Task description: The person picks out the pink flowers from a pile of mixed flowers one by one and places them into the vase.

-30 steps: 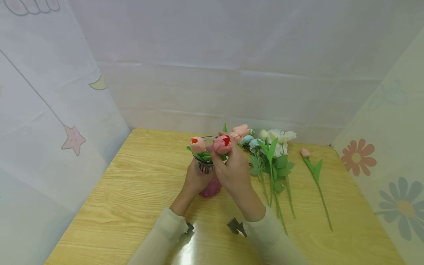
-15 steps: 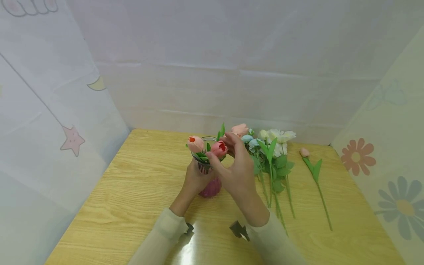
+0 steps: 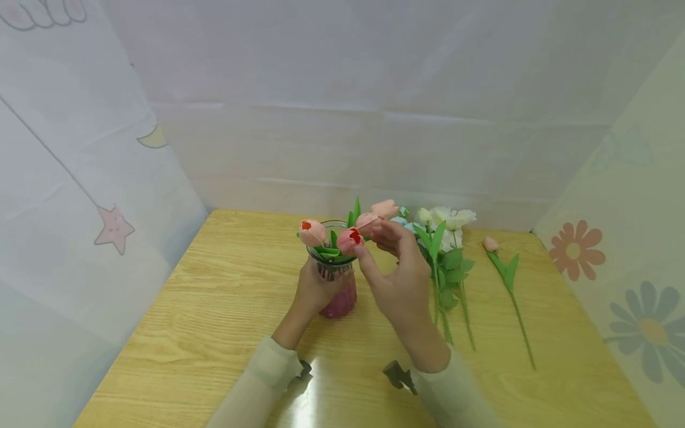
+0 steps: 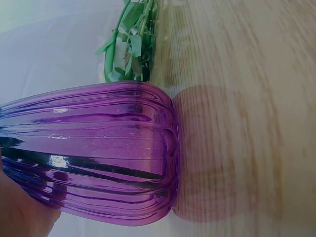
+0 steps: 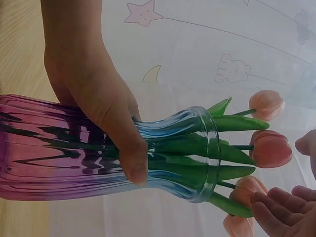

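A ribbed glass vase (image 3: 342, 300), purple-pink below and bluish at its neck, stands on the wooden table. My left hand (image 3: 314, 290) grips it round the neck, the thumb (image 5: 134, 165) across the glass in the right wrist view. Several artificial tulips stand in the vase, among them a light pink tulip (image 3: 313, 233) at the left and a deeper pink tulip (image 3: 350, 241) in front. Their dark stems show through the glass. My right hand (image 3: 401, 285) is beside the blooms, fingers loosely bent; its fingertips meet the lower pale tulip (image 5: 247, 190) in the right wrist view.
White flowers (image 3: 452, 223) and pale blue flowers with green leaves (image 3: 453, 270) lie in a bunch to the right of the vase. Farther right lies a single pink tulip (image 3: 490, 244) on its long stem. A printed cloth (image 3: 321, 148) hangs behind the table.
My right hand has let go of the deeper pink tulip and moved right and slightly down. That bloom now sits lower and farther left. My left hand stays on the vase.
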`<state>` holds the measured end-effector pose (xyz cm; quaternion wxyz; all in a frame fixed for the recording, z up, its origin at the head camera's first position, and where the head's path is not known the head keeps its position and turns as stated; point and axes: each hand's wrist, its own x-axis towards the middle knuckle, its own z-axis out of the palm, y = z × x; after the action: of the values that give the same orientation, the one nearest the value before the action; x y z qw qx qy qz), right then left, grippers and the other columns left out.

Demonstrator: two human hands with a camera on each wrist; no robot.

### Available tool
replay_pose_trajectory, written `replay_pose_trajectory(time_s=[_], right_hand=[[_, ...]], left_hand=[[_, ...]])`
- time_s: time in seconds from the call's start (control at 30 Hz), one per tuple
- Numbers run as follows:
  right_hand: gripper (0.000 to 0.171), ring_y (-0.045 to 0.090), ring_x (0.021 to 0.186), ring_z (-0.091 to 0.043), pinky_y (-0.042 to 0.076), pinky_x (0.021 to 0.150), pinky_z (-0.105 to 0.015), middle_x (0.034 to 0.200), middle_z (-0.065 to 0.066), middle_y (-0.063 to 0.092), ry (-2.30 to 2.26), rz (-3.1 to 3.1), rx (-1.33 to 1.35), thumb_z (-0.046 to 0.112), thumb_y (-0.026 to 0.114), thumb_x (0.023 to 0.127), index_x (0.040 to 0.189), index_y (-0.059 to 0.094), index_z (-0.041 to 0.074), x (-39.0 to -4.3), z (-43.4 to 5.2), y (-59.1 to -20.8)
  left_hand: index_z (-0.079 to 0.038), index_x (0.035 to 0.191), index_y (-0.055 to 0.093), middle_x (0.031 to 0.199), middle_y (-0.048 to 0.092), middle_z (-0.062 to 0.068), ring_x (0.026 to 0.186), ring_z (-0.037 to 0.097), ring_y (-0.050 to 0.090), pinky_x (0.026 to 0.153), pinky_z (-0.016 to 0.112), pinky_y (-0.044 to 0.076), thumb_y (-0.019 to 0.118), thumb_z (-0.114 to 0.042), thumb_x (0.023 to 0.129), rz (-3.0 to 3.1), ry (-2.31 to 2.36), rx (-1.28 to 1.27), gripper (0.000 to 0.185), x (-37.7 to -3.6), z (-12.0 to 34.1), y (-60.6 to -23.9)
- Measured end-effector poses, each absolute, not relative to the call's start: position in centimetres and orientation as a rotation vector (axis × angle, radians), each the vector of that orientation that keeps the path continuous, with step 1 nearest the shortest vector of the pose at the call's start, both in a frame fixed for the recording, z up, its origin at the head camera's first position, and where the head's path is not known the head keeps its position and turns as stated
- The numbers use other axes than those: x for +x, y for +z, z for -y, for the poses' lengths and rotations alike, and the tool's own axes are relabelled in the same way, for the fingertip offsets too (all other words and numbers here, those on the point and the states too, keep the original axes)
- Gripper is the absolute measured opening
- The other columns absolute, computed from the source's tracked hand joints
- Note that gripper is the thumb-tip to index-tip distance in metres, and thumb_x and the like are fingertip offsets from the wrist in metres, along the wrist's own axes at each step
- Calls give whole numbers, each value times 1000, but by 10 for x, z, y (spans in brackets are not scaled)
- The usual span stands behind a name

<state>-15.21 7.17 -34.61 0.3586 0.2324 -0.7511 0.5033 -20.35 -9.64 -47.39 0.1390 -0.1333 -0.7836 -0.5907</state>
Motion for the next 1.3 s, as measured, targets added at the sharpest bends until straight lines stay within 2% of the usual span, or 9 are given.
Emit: replay_pose_trajectory(time_s=[0.47, 0.73, 0.93, 1.1, 1.3], right_hand=[[47, 70, 102, -26, 55, 91, -23, 111, -17, 71, 1202, 2027, 470, 9, 79, 87, 126, 57, -5, -154, -93, -359], [49, 69, 103, -27, 53, 89, -17, 112, -16, 71, 1147, 2089, 422, 11, 79, 87, 128, 57, -6, -156, -109, -369], [48, 66, 108, -28, 55, 91, -36, 119, -15, 69, 1114, 2232, 319, 17, 76, 91, 131, 57, -2, -155, -125, -375], [51, 64, 112, -35, 54, 94, -50, 125, -17, 65, 1046, 2394, 247, 27, 71, 96, 136, 54, 1, -154, -139, -379], [60, 53, 127, -43, 46, 100, -65, 141, -20, 55, 1001, 2639, 142, 41, 59, 102, 149, 43, 8, -151, -157, -382]], left_hand=[[-6, 137, 46, 131, 63, 14, 125, 32, 61, 107, 52, 48, 82, -14, 83, 2223, -1684, -436, 65, -205, 97, -476], [-7, 139, 45, 133, 62, 13, 127, 31, 59, 109, 51, 46, 81, -17, 84, 2243, -1714, -412, 67, -205, 97, -476], [-7, 139, 45, 133, 62, 14, 128, 32, 59, 110, 51, 46, 83, -17, 83, 2239, -1741, -404, 68, -204, 96, -474], [-6, 139, 46, 132, 62, 14, 127, 31, 59, 109, 51, 46, 84, -16, 82, 2239, -1750, -376, 69, -203, 95, -473], [-7, 139, 47, 132, 62, 15, 127, 32, 59, 110, 52, 45, 84, -18, 83, 2235, -1753, -383, 68, -203, 96, -473]])
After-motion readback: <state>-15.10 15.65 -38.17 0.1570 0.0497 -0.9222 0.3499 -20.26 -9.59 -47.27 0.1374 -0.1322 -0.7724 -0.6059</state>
